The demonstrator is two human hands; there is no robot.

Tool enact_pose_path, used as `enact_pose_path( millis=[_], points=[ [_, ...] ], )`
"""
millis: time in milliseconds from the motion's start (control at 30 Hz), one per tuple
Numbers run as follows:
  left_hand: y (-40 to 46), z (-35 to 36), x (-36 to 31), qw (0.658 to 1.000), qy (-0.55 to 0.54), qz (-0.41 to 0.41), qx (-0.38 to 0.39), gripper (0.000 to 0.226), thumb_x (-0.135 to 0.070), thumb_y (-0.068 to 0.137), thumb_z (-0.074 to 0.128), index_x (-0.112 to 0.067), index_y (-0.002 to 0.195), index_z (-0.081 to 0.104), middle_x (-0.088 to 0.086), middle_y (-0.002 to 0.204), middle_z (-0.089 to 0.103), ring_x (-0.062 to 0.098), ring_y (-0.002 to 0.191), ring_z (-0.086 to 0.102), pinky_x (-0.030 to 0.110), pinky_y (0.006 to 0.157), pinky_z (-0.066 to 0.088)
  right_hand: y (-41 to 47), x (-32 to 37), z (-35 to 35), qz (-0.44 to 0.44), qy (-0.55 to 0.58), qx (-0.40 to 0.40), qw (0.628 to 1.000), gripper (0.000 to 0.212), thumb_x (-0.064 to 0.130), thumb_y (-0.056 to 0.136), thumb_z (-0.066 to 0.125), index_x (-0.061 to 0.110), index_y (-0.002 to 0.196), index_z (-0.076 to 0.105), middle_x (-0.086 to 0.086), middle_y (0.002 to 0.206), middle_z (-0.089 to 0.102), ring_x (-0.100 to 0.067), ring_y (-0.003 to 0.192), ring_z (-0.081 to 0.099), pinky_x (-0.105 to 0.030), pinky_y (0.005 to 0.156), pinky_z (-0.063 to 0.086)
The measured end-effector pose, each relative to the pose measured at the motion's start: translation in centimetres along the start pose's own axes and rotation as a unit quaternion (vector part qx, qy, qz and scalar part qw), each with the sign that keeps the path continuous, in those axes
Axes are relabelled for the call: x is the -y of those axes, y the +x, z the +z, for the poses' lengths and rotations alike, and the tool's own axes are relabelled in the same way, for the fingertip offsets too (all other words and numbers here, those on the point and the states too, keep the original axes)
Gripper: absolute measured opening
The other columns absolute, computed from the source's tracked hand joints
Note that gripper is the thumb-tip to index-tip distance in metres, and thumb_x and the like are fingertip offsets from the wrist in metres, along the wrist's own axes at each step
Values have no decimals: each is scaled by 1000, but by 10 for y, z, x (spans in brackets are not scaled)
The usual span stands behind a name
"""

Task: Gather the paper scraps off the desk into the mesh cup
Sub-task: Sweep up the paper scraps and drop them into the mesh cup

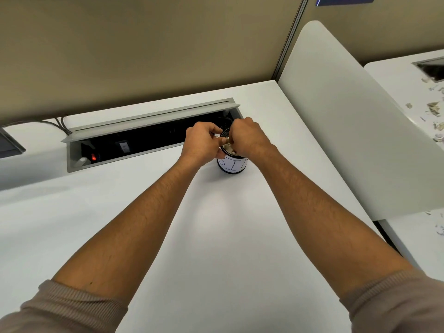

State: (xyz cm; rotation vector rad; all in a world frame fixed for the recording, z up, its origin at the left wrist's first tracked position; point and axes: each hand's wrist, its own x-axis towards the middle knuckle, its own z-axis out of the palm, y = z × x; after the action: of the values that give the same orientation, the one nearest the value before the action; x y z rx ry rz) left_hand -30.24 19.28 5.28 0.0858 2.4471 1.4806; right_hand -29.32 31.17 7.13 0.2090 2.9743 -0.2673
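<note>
The black mesh cup with a white label stands on the white desk near the cable box. Crumpled paper scraps fill its top. My left hand grips the cup's left side and rim, thumb and fingers curled round it. My right hand is over the cup's mouth with fingers curled down into the scraps; what the fingertips hold is hidden.
An open grey cable box with a red-lit switch lies behind the cup. A white divider panel stands at the right. Beyond it, several paper scraps lie scattered on the neighbouring desk. A dark device sits at the far left.
</note>
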Motion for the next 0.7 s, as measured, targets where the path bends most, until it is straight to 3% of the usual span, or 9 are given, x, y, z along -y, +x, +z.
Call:
enact_pose_path(
  millis=[233,367,467,567,700],
  points=[
    [0,0,0,1000,6,10,-4,26,-12,87,69,-10,113,65,8,90,71,12,61,72,23,65,60,6,2,8,5,0,12,1000,9,16,86,67,12,87,59,-11,90,57,-23,72,48,-30,64,41],
    [-3,-2,-1,999,25,25,-10,27,-15,88,69,-9,114,66,10,92,71,14,61,71,26,65,60,0,1,1,9,2,21,1000,18,15,87,67,8,103,65,-14,101,58,-25,80,51,-32,70,45],
    [-10,-9,1,997,13,50,-64,16,-20,93,62,-11,105,68,5,84,71,15,56,70,36,70,60,-10,1,-9,16,4,24,1000,27,9,86,66,8,113,64,-16,112,56,-29,88,54,-34,75,47],
    [-22,-20,6,992,-18,41,-117,16,-21,96,52,-15,98,67,0,80,68,12,55,69,38,68,60,-23,2,-22,27,23,5,999,36,4,85,66,9,120,62,-18,119,53,-33,101,57,-36,83,48],
    [-45,-41,15,991,-31,54,-115,19,-20,97,51,-15,104,68,1,91,69,9,61,70,32,64,61,-47,8,-35,42,40,-62,996,30,-6,80,54,9,103,67,-15,95,54,-39,92,60,-34,65,42]
  ],
)
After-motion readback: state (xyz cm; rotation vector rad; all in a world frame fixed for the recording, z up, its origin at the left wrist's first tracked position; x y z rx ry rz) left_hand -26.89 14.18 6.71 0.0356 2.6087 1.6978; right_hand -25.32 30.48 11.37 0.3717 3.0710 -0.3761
